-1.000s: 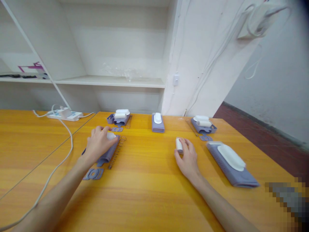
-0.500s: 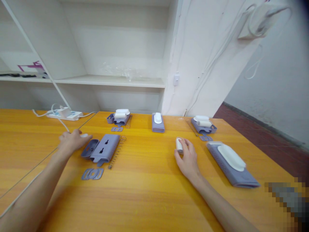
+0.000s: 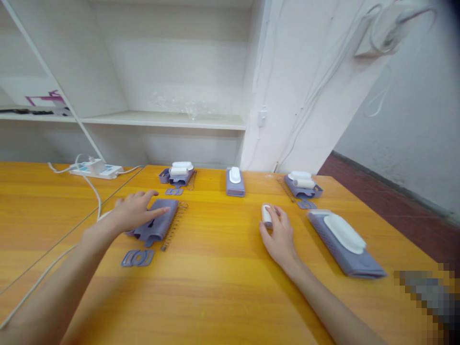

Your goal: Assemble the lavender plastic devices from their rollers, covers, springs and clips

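Observation:
My left hand point(image 3: 134, 211) hovers with fingers stretched out, partly covering a purple plastic case point(image 3: 168, 211) with a dark slot in it. Nothing shows between its fingers. Behind its wrist a white piece point(image 3: 104, 216) lies on the table, mostly hidden. Along the case's right side runs a thin metal coil spring point(image 3: 171, 230), and a flat purple plate point(image 3: 137, 258) with a round middle lies in front. My right hand point(image 3: 280, 235) rests on the table, its fingers closed around a small white roll point(image 3: 266, 215).
Right of my right hand lies a long purple case point(image 3: 345, 249) with a white oval piece on top. Similar sets stand farther back at the left point(image 3: 181, 176), centre point(image 3: 235, 184) and right point(image 3: 302, 186). A power strip point(image 3: 97, 169) with white cables sits at the back left.
My left hand has moved right, from left of the purple case to over it. It has let go of the white piece, now behind the wrist. My right hand stays put.

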Motion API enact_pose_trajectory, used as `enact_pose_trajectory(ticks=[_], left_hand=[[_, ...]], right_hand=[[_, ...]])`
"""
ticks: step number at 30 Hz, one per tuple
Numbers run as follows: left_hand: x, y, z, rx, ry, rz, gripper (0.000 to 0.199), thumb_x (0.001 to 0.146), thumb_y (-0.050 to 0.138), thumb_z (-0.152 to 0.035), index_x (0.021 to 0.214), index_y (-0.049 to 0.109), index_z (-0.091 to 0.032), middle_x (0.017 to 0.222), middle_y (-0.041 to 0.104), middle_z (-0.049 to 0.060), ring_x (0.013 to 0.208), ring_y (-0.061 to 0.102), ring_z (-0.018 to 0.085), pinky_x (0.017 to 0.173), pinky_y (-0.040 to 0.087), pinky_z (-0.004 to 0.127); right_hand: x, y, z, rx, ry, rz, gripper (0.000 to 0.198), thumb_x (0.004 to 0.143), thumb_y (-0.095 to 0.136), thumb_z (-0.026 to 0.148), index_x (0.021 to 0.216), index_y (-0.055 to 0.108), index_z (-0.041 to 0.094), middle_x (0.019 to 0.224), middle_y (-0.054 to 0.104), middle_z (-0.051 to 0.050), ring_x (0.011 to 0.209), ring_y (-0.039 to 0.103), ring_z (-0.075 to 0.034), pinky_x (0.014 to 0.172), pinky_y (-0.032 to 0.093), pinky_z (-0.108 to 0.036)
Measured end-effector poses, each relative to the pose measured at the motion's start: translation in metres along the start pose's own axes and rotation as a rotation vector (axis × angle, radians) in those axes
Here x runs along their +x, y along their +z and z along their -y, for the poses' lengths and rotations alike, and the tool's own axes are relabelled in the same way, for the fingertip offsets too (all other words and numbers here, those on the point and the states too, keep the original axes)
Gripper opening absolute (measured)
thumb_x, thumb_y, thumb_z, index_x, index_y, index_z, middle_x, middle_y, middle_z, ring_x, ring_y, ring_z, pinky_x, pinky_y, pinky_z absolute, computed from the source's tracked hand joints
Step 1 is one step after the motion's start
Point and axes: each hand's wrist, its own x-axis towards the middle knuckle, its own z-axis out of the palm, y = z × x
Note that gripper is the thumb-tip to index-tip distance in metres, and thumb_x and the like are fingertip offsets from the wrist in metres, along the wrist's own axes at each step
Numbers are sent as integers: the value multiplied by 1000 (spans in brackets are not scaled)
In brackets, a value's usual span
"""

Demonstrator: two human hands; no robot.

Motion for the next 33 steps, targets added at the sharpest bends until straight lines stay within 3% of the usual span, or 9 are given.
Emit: enact_pose_trajectory(ticks=[4,7,15,21,26,30,33], left_hand=[[-6,10,-25,88,61,79,69,71,39,-71,119,49,-22,107,64,15,103,54,39,90,27,60],[-9,14,-36,134,10,2,68,74,34,-70,115,50,-19,102,65,18,100,56,39,90,25,62],[-14,8,-49,112,-106,-65,64,70,41,-66,110,54,-17,90,67,17,92,59,39,86,29,58],[-24,-18,-62,55,-85,-214,62,73,42,-63,113,54,-17,93,65,15,95,57,38,82,36,49],[-71,-32,-110,-206,221,-278,64,71,52,-59,122,50,-21,110,59,10,103,52,30,87,40,41],[-119,-13,-165,-406,524,-129,64,71,57,-51,128,44,-26,116,55,9,106,48,27,88,43,40],[-135,6,-196,-445,626,-47,65,69,60,-44,128,42,-26,114,53,11,105,47,28,90,43,43]], right_hand=[[0,-1,0,2,-8,-2,47,80,48,28,125,45,20,127,44,-12,117,43,-27,96,37,-47],[0,-1,1,2,-11,-1,47,79,48,27,125,45,20,127,44,-12,117,44,-27,96,38,-47],[0,0,-1,14,-13,-13,47,78,48,28,125,46,22,127,44,-12,116,44,-28,94,38,-48],[0,-1,2,7,-2,2,47,78,48,27,125,45,22,126,44,-11,116,44,-27,94,38,-48],[0,-2,3,-3,0,10,45,79,48,28,124,46,21,126,44,-12,116,44,-27,95,38,-48],[0,-1,2,-7,-4,6,47,79,48,28,126,45,21,126,44,-12,117,43,-27,95,38,-48],[0,0,1,-11,-6,7,49,79,48,28,127,44,21,126,44,-12,117,43,-27,96,38,-48]])
